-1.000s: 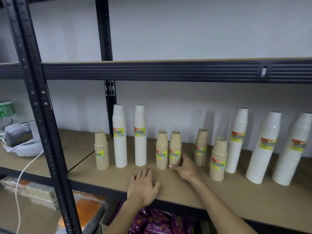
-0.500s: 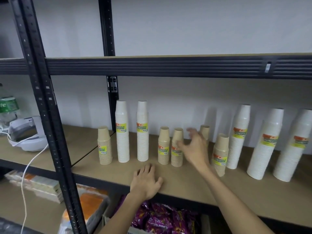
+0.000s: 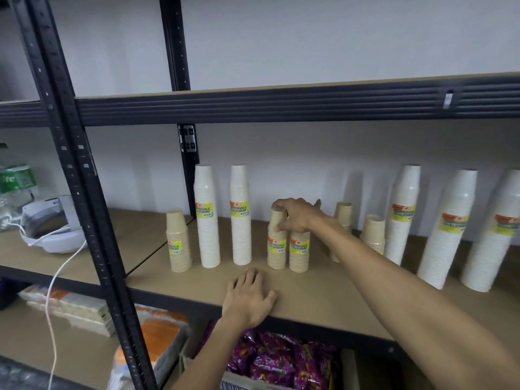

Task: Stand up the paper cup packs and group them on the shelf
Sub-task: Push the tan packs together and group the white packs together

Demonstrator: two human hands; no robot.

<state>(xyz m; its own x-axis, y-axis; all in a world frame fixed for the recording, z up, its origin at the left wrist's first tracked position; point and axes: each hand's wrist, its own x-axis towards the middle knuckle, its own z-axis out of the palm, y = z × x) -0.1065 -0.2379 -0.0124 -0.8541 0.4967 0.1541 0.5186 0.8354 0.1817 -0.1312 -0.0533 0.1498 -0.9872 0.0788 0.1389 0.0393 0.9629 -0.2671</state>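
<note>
All the paper cup packs stand upright on the brown shelf (image 3: 309, 294). From the left: a short brown pack (image 3: 178, 240), two tall white packs (image 3: 207, 218) (image 3: 240, 218), then a pair of short brown packs (image 3: 277, 246) (image 3: 299, 250) side by side. My right hand (image 3: 298, 215) is closed over the tops of this pair, thumb on the left one's front. Two more brown packs (image 3: 342, 213) (image 3: 372, 232) and three tall white packs (image 3: 402, 215) (image 3: 447, 229) (image 3: 492, 232) stand to the right. My left hand (image 3: 250, 296) lies flat on the shelf's front edge, fingers spread.
A black upright post (image 3: 84, 192) stands at the front left, and the upper shelf beam (image 3: 281, 105) runs overhead. On the neighbouring shelf sit a white appliance (image 3: 50, 235) with a cord and a green bottle (image 3: 14, 178). Purple snack bags (image 3: 281, 361) fill the level below.
My right hand rose from the shelf beside the brown pair, swung up and came down over the tops of the two brown packs. The left hand stayed flat on the shelf.
</note>
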